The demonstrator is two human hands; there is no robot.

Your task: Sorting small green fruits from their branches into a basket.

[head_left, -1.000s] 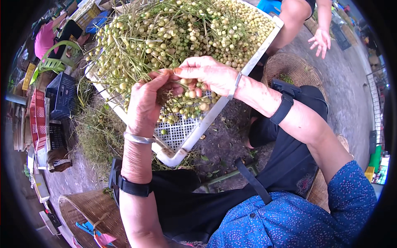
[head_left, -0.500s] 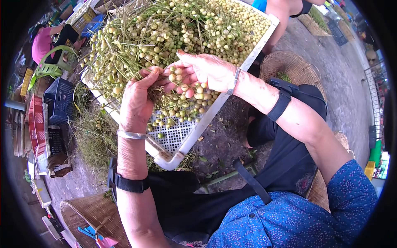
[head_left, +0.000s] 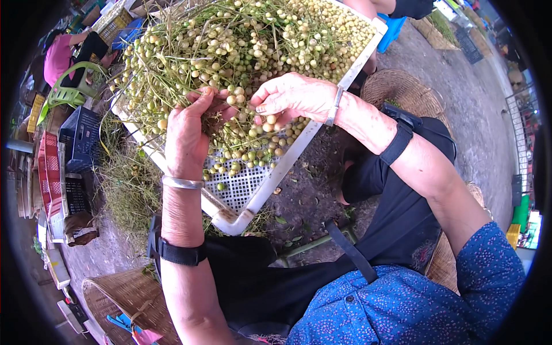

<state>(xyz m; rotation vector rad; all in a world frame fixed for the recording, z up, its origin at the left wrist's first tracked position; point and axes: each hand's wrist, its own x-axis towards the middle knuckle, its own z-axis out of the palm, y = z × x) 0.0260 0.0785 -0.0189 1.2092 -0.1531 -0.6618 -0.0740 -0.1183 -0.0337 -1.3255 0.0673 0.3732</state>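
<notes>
A white perforated tray (head_left: 290,159) is heaped with small round yellow-green fruits (head_left: 253,49) on thin stems. Over its near part my left hand (head_left: 191,135) is closed, thumb and fingers pinching a bunch of fruit stems (head_left: 214,122). A few pale fruits hang from this bunch between my two hands. Just to the right, my right hand (head_left: 296,99) has its fingers curled in, with thumb and forefinger close together beside the bunch. Several round fruits show at its lower fingers; how many it holds is hidden. Loose fruits lie on the tray's mesh below.
Wicker baskets stand at the right (head_left: 401,89) and lower left (head_left: 129,299). Dry stalks (head_left: 129,190) lie on the ground left of the tray. Blue (head_left: 83,138) and red (head_left: 50,172) crates and a green chair (head_left: 72,92) are farther left. Another person's leg and a blue stool (head_left: 392,31) are beyond the tray.
My right hand has turned from palm-open under the fruits to curled fingers and shifted slightly right. My left hand still pinches the stems. The other person's leg has moved, showing the blue stool.
</notes>
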